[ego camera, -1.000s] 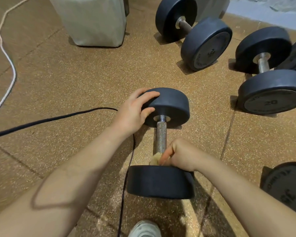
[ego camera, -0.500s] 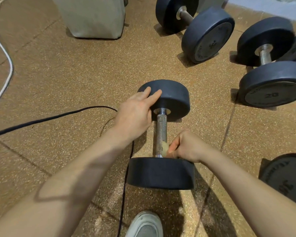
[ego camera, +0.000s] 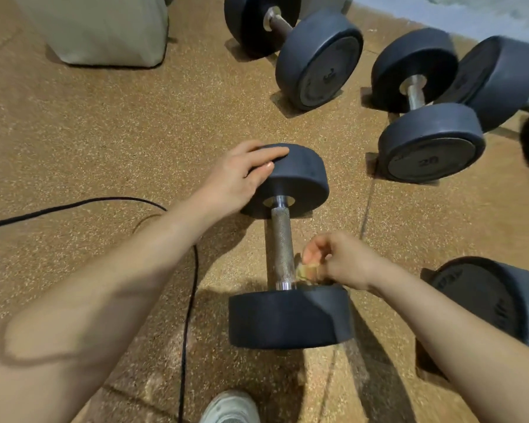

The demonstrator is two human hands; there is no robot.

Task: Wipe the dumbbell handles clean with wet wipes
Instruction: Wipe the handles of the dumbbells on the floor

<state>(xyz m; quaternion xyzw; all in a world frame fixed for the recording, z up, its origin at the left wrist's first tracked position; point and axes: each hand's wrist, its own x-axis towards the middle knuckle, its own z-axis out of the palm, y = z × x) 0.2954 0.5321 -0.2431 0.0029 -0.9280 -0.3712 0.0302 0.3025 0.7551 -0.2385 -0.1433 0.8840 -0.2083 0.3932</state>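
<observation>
Head view: the dumbbell [ego camera: 287,319] lies on the speckled floor [ego camera: 104,132] at centre, its handle [ego camera: 281,245] running 12 to 6 o'clock. It looks heavy, rigid and liable to roll, so the knurled steel bar is the place to grip it. The left hand [ego camera: 239,178] rests loose-fingered over the far head [ego camera: 300,178], steadying it. The right hand [ego camera: 339,261] pinches a soft, crumpled wet wipe [ego camera: 306,271] at the handle's 3 o'clock side, by the near head [ego camera: 303,328]. At 2 o'clock, a neighbouring dumbbell [ego camera: 431,141] bears a blurred number, seemingly 20.
</observation>
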